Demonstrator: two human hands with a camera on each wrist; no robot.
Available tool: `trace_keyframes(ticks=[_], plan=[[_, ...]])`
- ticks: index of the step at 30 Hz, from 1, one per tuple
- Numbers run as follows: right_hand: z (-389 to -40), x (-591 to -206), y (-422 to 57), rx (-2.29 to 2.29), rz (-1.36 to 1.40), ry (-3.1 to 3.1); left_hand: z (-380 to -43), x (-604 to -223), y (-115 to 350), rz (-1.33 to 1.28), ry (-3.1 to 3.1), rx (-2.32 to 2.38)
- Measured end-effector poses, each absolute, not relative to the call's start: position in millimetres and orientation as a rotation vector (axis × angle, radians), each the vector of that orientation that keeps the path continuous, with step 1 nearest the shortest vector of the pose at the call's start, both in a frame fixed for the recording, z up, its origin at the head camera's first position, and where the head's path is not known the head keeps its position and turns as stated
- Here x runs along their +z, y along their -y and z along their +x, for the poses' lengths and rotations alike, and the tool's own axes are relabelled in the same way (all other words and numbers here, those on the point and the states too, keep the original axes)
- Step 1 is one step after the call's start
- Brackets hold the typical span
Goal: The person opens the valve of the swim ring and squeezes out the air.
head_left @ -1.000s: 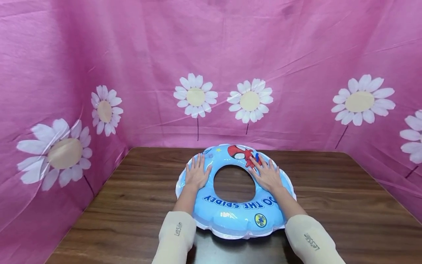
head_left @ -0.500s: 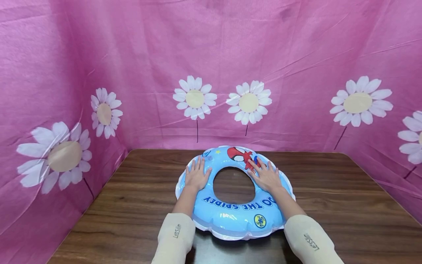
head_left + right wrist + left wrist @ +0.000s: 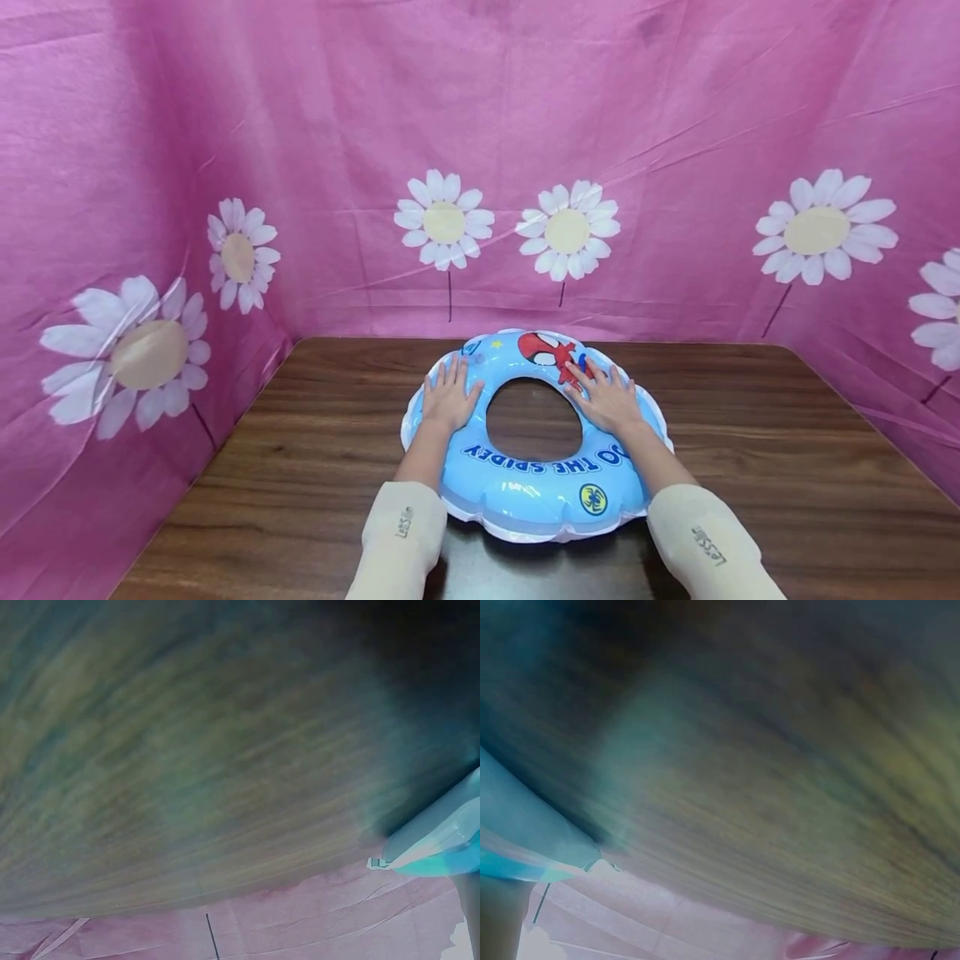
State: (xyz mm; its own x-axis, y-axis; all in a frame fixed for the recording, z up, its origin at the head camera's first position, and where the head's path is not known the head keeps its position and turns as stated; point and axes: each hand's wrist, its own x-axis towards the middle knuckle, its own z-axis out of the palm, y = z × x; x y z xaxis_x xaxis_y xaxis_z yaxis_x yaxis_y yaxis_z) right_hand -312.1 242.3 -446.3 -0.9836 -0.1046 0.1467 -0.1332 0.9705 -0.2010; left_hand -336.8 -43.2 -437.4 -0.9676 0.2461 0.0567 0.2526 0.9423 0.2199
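A light blue inflated swim ring (image 3: 517, 496) lies on the wooden table in the head view. It carries a red cartoon figure, blue lettering and a round yellow spider badge. On its left side rests my left hand (image 3: 448, 402), flat with the fingers spread and pointing away. My right hand (image 3: 609, 402) lies flat on the right side, its fingertips over the red figure. In the left wrist view the underside of the swim ring (image 3: 525, 817) shows at the left edge. The right wrist view has the swim ring (image 3: 442, 832) at its right edge.
The dark wooden table (image 3: 315, 467) spreads out on both sides of the ring. A pink cloth (image 3: 480, 100) printed with large white daisies hangs behind it and along the left and right sides. Cream sleeves (image 3: 401, 533) cover both forearms.
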Motion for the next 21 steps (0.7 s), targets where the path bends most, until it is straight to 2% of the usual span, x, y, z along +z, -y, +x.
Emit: trace_keyframes(ticks=[21], plan=[[-310.7, -447.1, -241.8, 0.314, 0.195, 2.974, -336.9, -437.0, 42.2, -0.399, 3.068, -0.326]])
